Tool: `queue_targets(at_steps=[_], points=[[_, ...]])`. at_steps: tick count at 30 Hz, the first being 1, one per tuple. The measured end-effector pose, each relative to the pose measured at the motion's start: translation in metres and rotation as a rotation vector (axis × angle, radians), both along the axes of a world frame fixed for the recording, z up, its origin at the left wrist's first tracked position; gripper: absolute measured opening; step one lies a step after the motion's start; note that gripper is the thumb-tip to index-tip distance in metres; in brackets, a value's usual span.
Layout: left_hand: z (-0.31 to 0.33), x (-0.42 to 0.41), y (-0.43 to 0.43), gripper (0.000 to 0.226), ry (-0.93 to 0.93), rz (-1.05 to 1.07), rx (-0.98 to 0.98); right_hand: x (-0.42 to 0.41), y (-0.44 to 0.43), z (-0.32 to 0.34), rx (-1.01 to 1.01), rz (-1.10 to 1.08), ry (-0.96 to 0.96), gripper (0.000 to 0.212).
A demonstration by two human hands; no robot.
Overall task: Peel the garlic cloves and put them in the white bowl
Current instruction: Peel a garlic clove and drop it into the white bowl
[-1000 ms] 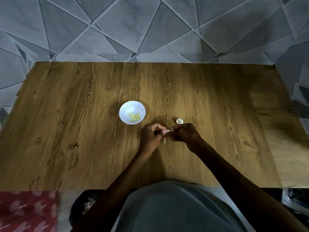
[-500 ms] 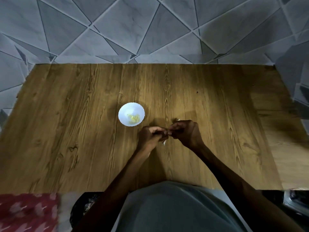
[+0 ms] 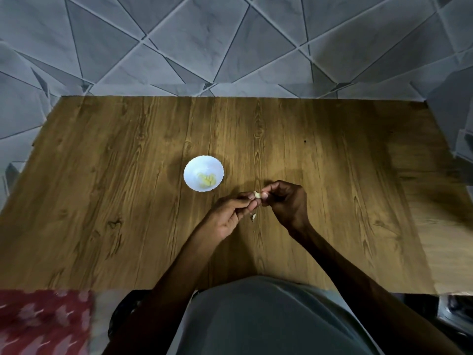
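A small pale garlic clove (image 3: 256, 194) sits pinched between the fingertips of both hands, right where they meet. The left hand (image 3: 230, 213) reaches in from below, palm turned partly upward, its thumb and forefinger closed on the clove's left side. The right hand (image 3: 286, 203) comes in from the right with its back to the camera, fingers curled, its fingertips gripping the clove's right side. Both forearms angle inward from the person's body.

The white bowl (image 3: 194, 167) stands on the wooden table (image 3: 128, 175) just beyond and to the left of the left hand, apart from it, with yellowish peeled cloves (image 3: 207, 179) inside. A scrap of peel (image 3: 253, 217) lies on the table just below the joined fingertips, between the two hands.
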State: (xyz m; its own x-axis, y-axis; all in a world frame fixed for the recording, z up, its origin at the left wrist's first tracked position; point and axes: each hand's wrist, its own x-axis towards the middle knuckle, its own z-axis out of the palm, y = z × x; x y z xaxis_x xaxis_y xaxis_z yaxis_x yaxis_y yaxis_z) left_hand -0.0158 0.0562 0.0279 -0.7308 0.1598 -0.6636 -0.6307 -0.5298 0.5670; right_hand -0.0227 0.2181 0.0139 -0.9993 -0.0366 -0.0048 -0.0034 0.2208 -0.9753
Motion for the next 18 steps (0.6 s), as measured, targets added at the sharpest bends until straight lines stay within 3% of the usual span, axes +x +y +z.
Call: queue_targets(at_steps=[4,10,15,18], points=[[-0.007,0.002,0.001,0.018,0.272,-0.154,-0.438,0.001,0.000,0.001,-0.325,-0.092,-0.343,0.014],[-0.020,0.007,0.001,0.005,0.610,-0.450,-1.052,-0.005,0.001,0.001,-0.573,-0.177,-0.698,0.015],[-0.025,-0.002,0.002,0.018,0.573,-0.455,-1.130,-0.007,0.003,-0.007,-0.629,-0.163,-0.761,0.008],[-0.026,-0.004,0.001,0.019,0.576,-0.341,-0.987,-0.007,0.001,-0.006,-0.529,-0.180,-0.717,0.015]])
